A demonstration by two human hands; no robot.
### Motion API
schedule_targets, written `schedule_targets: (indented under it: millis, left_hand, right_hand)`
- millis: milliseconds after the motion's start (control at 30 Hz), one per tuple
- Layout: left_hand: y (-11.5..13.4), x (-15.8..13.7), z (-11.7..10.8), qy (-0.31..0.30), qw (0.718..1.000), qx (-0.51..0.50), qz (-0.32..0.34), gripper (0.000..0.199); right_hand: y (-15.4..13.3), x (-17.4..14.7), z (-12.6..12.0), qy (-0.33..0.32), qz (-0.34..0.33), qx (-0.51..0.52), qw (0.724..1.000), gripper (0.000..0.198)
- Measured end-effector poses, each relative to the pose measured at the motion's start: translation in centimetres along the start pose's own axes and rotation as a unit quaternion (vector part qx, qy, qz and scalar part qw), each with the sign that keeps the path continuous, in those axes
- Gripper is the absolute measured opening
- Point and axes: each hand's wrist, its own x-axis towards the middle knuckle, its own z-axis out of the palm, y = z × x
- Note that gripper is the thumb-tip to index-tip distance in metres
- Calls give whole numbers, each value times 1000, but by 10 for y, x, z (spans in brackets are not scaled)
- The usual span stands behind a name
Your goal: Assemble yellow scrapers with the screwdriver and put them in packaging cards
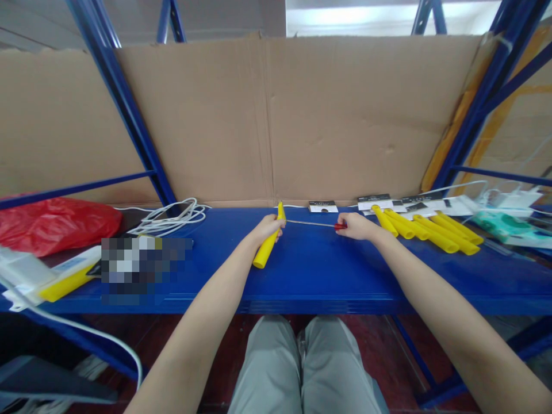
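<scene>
Steadying my attention on the middle of the table (328,276), I'd worry first about the thin metal shaft (310,223) slipping at the yellow tube (264,253): it comes in sideways from the red handle (340,226), so a push out of line could skid the tip along the rounded wall and into the left grip (268,227), which sits right beside the meeting point. I cannot tell whether the tip enters the tube or only touches its side, and that doubt makes me wary of any hard shove. The tube could also twist or swing, I reckon, because its longer part sticks out on the near side with nothing holding it; too tight a squeeze might dent it if the wall is thin. As for the hold itself, the left grip is closed around the tube nearer its far end, leaving a short piece poking out toward the cardboard wall (345,115) and the open near end slanting toward the table's front edge; whether that end rests on the table I can't make out. The right grip (356,225) is clamped on the red handle, well apart from the left one, with the shaft spanning the gap. Spare tubes (448,236) lie clustered to its right, clear of the shaft.
</scene>
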Motion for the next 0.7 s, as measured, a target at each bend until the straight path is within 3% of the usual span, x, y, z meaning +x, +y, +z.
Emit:
schedule_targets:
  millis: [200, 333, 467, 700]
  left_hand:
    - [-1, 0, 0, -1, 1000, -5, -1, 21]
    - [1, -3, 1, -6, 1000, -1, -2, 21]
    - [2, -4, 1, -15, 1000, 12, 2, 20]
    - [-3, 2, 0, -18, 1000, 3, 9, 21]
  right_hand:
    - [1, 0, 2, 4, 30, -4, 1000, 11]
    - [6, 2, 4, -15, 11, 22, 1000, 15]
    - [6, 3, 3, -7, -5, -20, 1000, 10]
    - [0, 0, 0, 6, 55, -52, 997, 13]
